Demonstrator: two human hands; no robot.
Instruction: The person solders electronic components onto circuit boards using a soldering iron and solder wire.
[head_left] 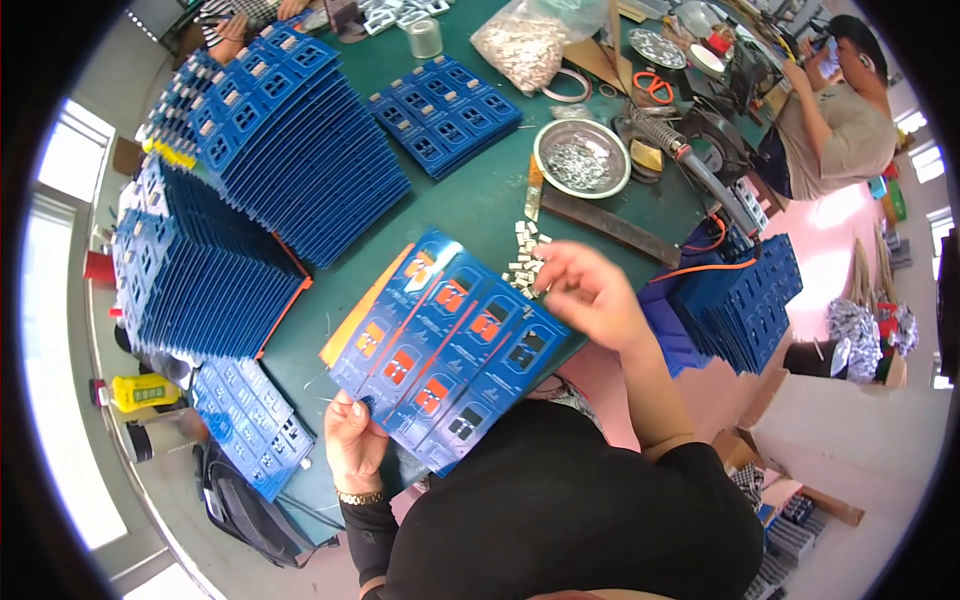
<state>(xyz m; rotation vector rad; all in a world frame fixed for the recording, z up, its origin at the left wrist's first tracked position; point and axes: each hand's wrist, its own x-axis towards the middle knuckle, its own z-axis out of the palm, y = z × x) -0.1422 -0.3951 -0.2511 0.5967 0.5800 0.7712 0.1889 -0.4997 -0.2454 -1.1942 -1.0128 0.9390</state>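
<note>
A blue circuit board panel [415, 345] with several square cut-outs lies tilted in front of me, partly over an orange sheet [365, 308] that shows through the cut-outs. My left hand [356, 440] grips the panel's lower left edge, thumb on top. Just off its far right corner, my right hand [592, 295] hovers with curled fingers beside a loose pile of small white connectors [524, 262]. Whatever lies between those fingertips is too small to make out.
Tall stacks of blue panels [300, 160] stand at left, a lower stack [445, 112] behind. A metal bowl [582, 158] of small parts, a dark metal bar [612, 228] and a soldering iron [715, 185] sit to the right. Another person [840, 125] works at far right.
</note>
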